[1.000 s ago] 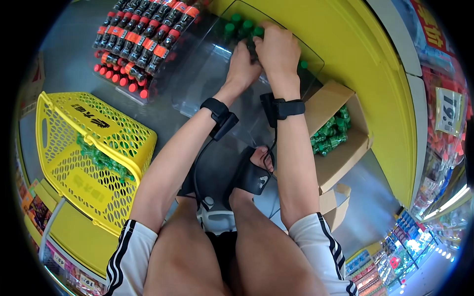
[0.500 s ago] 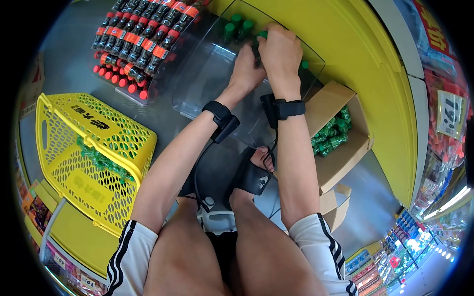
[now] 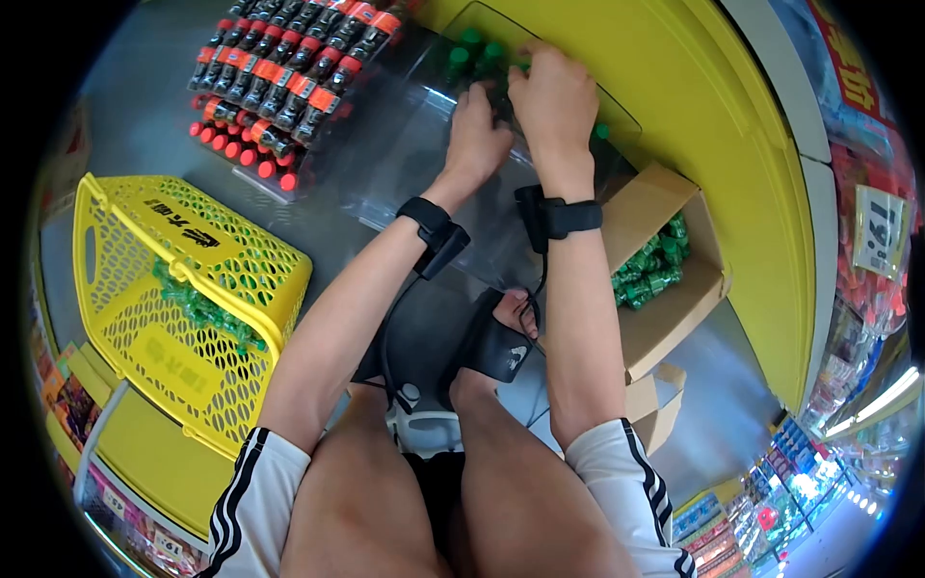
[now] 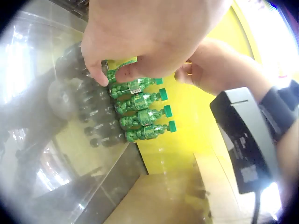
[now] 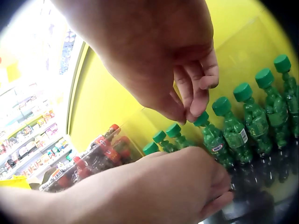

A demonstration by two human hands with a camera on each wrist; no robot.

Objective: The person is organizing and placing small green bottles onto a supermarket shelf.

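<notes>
In the head view a row of small green bottles (image 3: 472, 53) stands at the far end of a clear plastic bin (image 3: 385, 183). My right hand (image 3: 554, 101) is over the row, its fingertips pinching the green cap of one bottle (image 5: 202, 119) in the right wrist view. Lower and to the left, my left hand (image 3: 477, 140) reaches into the bin with loosely bent fingers, close in front of the bottles. The left wrist view shows its thumb and a finger apart beside the end of the row, partly covering a bottle (image 4: 135, 88).
Dark bottles with red caps (image 3: 275, 82) are stacked left of the bin. A yellow basket (image 3: 241, 222) with green bottles stands at left. At right an open cardboard box (image 3: 665, 337) holds more green bottles. A yellow panel (image 3: 713, 125) rises behind the bin.
The left hand's fingers have drawn slightly back from the bottle by the right hand and spread. The right hand stays at the row, and the view has shifted a little.
</notes>
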